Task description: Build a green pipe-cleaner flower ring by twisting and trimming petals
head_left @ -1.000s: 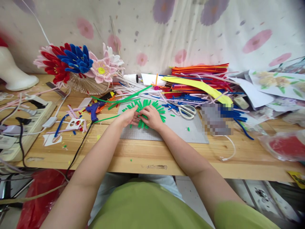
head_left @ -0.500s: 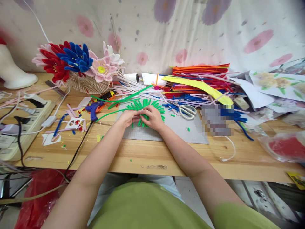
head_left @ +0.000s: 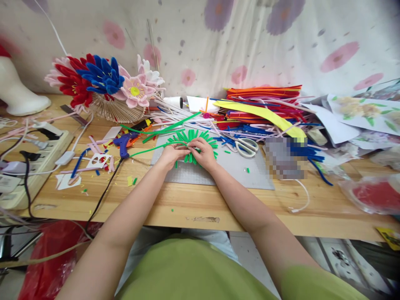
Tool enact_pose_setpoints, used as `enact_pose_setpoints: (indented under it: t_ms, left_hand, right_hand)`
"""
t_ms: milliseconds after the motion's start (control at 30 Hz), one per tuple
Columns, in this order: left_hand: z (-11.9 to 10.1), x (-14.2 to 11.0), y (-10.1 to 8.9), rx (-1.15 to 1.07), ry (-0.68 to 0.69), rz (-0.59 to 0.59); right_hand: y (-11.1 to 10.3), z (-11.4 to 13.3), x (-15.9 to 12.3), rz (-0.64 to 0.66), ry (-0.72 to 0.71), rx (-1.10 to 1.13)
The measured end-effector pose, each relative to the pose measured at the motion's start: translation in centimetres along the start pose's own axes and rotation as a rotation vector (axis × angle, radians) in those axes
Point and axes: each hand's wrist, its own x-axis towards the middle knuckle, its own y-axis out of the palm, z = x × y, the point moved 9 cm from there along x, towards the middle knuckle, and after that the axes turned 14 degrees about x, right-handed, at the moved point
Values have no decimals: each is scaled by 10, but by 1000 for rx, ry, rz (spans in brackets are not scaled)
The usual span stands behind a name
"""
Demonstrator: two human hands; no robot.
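The left hand (head_left: pixel 173 155) has shifted right, fingertips now beside the right hand (head_left: pixel 203 153). A clear bag (head_left: pixel 348 188) holds something red (head_left: pixel 376 195). Both hands narrowly pinch a long green strip (head_left: pixel 150 148) over fanned green pieces (head_left: pixel 191 134) on the grey mat (head_left: pixel 240 176). Forearms (head_left: pixel 140 198) cross the front edge of the table (head_left: pixel 268 213).

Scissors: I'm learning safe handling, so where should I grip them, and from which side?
Probably by the pale handle loops, from the near right: they lie exposed on the grey mat, while the blades, toward the blue stems, are unclear.
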Motion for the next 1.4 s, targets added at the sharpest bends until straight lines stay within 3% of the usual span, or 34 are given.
enact_pose_setpoints:
  t_ms: [267, 467, 733, 1133, 1400]
  left_hand:
    - [2, 7, -11, -9, 95, -176]
    - [-4, 6, -15, 38, 185, -191]
    - [-10, 6, -13, 69, 269, -249]
    - [-10, 10, -11, 278, 406, -209]
    - [-8, 9, -8, 329, 404, -146]
  right_hand:
    - [-3, -7, 2, -2, 48, 65]
    - [-3, -21, 6, -54, 137, 164]
    - [-2, -22, 6, -55, 133, 193]
    - [6, -25, 10, -52, 262, 163]
    - [12, -36, 8, -29, 365, 106]
